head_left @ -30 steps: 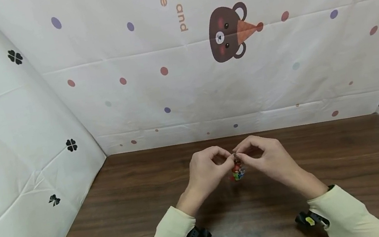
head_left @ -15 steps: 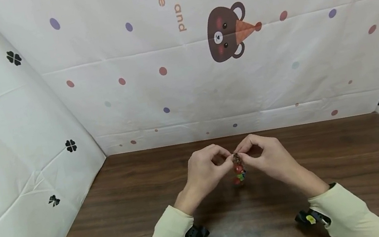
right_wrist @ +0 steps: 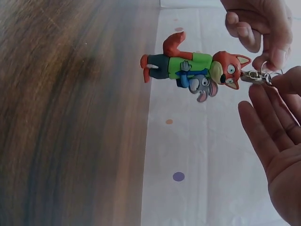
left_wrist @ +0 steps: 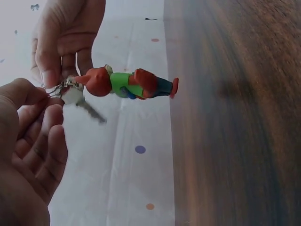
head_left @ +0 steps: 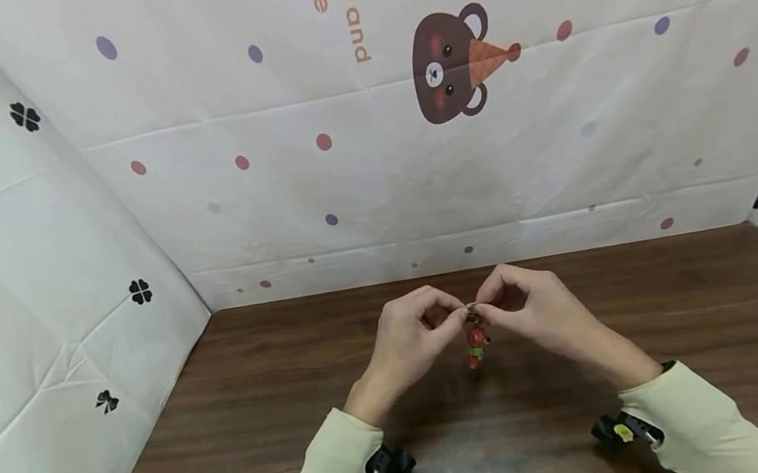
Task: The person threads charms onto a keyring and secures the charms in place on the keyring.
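Between the two hands hangs a fox keychain figure [right_wrist: 202, 60] in a green shirt, with a small grey rabbit [right_wrist: 200, 86] on its front. Thumb and fingertips of the left hand [head_left: 405, 342] pinch one side of the metal key ring [right_wrist: 267, 68], while the right hand [head_left: 553, 316] pinches the other side. A flat key [left_wrist: 92, 112] also hangs from the ring in the left wrist view. Fingertips cover parts of the ring, so whether its coil is spread cannot be seen. The figure is above the tabletop, apart from it.
A dark brown wooden table [head_left: 245, 429] lies below the hands. White printed cloth [head_left: 251, 200] stands behind it, with more cloth at the left and right. Each wrist carries a black strapped device.
The hanging figure has turned, so more of its red and less of its green and blue faces the head camera. Both hands keep their pinch on the ring and have barely shifted.
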Tool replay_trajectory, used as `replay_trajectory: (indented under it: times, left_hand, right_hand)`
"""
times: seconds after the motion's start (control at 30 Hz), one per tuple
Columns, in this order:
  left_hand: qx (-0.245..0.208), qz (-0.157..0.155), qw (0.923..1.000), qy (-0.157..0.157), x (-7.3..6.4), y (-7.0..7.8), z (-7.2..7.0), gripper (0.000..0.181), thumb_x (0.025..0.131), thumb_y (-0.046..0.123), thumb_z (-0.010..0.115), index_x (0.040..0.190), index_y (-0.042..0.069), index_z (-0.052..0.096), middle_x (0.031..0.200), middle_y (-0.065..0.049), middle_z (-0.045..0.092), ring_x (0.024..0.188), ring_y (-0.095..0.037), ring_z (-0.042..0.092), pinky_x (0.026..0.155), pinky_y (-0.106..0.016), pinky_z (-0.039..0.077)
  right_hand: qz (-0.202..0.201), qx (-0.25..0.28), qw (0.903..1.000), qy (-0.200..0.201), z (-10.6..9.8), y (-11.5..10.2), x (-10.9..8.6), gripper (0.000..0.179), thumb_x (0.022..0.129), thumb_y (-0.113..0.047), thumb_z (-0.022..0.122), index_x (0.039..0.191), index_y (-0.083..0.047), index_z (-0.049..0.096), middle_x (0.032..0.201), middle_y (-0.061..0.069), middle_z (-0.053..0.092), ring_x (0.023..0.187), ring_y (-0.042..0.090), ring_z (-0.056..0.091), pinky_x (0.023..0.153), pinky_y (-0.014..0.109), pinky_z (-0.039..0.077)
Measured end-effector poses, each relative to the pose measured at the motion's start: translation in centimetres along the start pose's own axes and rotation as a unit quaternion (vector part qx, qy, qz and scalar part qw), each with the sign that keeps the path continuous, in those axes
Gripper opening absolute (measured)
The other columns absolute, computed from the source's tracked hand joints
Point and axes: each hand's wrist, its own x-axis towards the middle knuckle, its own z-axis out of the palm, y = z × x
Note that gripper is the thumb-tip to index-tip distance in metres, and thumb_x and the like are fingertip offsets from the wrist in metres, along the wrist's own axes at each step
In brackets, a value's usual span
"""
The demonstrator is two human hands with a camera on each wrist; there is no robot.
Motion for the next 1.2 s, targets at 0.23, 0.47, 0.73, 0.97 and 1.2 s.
replay_trajectory:
  times: [0.23, 0.47, 0.73, 0.97, 1.2]
  left_hand:
    - [0.046, 0.004, 0.9989, -0.012, -0.03, 0.05, 0.01, 0.003, 0.093, 0.008, 0.082, 0.095, 0.009, 0.080, 0.089, 0.003, 0.074, 0.066, -0.005, 0.061, 0.060, -0.019, 0.050]
    - [0.056, 0.017, 0.9983, 0.002, -0.02, -0.06, -0.06, 0.004, 0.096, 0.011, 0.081, 0.092, 0.011, 0.080, 0.087, 0.003, 0.075, 0.062, 0.000, 0.057, 0.057, -0.018, 0.048]
    - [0.017, 0.011, 0.9994, 0.029, 0.02, -0.34, 0.09, 0.003, 0.095, 0.014, 0.083, 0.094, 0.011, 0.083, 0.086, 0.004, 0.076, 0.058, 0.002, 0.052, 0.053, -0.018, 0.045]
    - [-0.024, -0.020, 0.9992, 0.027, -0.08, -0.40, 0.38, 0.005, 0.096, 0.014, 0.082, 0.098, 0.010, 0.083, 0.085, 0.004, 0.076, 0.053, -0.004, 0.048, 0.049, -0.021, 0.041]
    - [0.079, -0.009, 0.9966, 0.020, -0.26, -0.29, 0.55, 0.004, 0.094, 0.018, 0.084, 0.097, 0.014, 0.084, 0.091, 0.007, 0.077, 0.064, 0.001, 0.060, 0.059, -0.017, 0.050]
  right_hand:
    - [-0.029, -0.029, 0.9991, -0.008, 0.17, -0.03, 0.01, 0.022, 0.095, 0.004, 0.077, 0.093, -0.016, 0.070, 0.095, -0.007, 0.070, 0.083, 0.010, 0.068, 0.072, 0.029, 0.059]
    - [-0.003, -0.012, 0.9998, -0.018, 0.12, -0.09, 0.00, 0.018, 0.096, 0.000, 0.077, 0.095, -0.017, 0.071, 0.095, -0.002, 0.074, 0.082, 0.011, 0.070, 0.072, 0.029, 0.060]
    - [0.021, 0.061, 0.9978, -0.013, -0.09, 0.17, 0.12, 0.013, 0.097, 0.000, 0.076, 0.094, -0.011, 0.073, 0.102, 0.002, 0.075, 0.090, 0.017, 0.073, 0.076, 0.030, 0.061]
    - [0.032, 0.102, 0.9943, -0.004, -0.15, 0.26, 0.07, 0.011, 0.097, 0.002, 0.076, 0.092, -0.007, 0.071, 0.101, 0.010, 0.073, 0.088, 0.020, 0.072, 0.075, 0.029, 0.061]
    - [0.011, 0.006, 0.9999, -0.003, -0.06, -0.01, 0.06, 0.017, 0.096, 0.001, 0.077, 0.091, -0.015, 0.073, 0.098, 0.000, 0.073, 0.080, 0.013, 0.069, 0.069, 0.028, 0.059]
